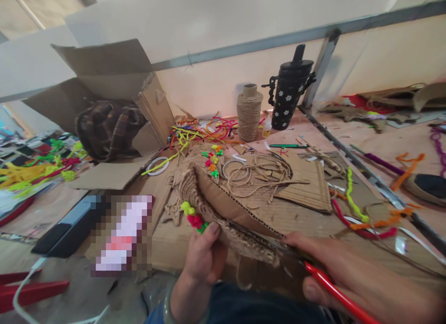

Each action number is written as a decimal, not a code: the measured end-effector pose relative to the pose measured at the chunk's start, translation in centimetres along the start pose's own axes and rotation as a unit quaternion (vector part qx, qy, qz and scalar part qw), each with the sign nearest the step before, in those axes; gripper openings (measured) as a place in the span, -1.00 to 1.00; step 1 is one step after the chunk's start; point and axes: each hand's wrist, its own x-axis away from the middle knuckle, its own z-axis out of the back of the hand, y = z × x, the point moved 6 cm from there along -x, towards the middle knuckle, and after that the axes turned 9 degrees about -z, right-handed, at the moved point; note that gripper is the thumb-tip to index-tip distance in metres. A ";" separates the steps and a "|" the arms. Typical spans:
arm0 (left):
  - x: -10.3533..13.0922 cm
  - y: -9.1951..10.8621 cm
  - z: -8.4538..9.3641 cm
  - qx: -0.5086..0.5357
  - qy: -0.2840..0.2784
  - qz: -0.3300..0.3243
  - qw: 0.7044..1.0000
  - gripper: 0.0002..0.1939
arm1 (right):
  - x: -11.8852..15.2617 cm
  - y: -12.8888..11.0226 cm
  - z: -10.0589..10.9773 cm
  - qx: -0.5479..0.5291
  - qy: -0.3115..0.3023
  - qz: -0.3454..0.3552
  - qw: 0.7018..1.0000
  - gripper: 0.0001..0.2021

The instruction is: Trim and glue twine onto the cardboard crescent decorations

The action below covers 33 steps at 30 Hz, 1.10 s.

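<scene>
A curved cardboard piece (233, 203) covered with coiled twine is held up at the lower centre, with yellow, red and green fuzzy flowers (192, 218) on its edge. My left hand (205, 254) grips the twine-covered side, thumb just below the flowers. On the right, my right hand (334, 259) is closed around red-handled scissors (324, 280), whose blades lie along the cardboard's edge; how far apart the blades are is unclear. Behind the piece sits another twine coil with colourful flowers (212, 162).
Around the work lie loose twine (258, 168), a cardboard scrap (310, 184), a twine spool (249, 113) and a black tumbler (291, 94). An open box (153, 110) with plaid cloth, a dark phone (73, 224) and pipe cleaners (184, 138) are to the left.
</scene>
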 end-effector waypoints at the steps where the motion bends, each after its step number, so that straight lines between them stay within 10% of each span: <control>1: 0.0 0.1 0.0 -0.004 0.005 0.000 1.000 -0.86 | 0.0 -0.1 0.0 -0.003 -0.003 -0.002 1.000 -0.66; 17: 0.1 -0.1 -0.4 0.000 0.029 -0.001 1.000 -0.78 | -0.3 0.0 -0.1 0.115 -0.015 -0.055 0.992 -0.77; 33: -0.2 -0.2 0.1 -0.008 0.068 0.015 0.998 -0.72 | -0.1 -1.9 0.3 0.118 0.108 0.046 0.986 -0.92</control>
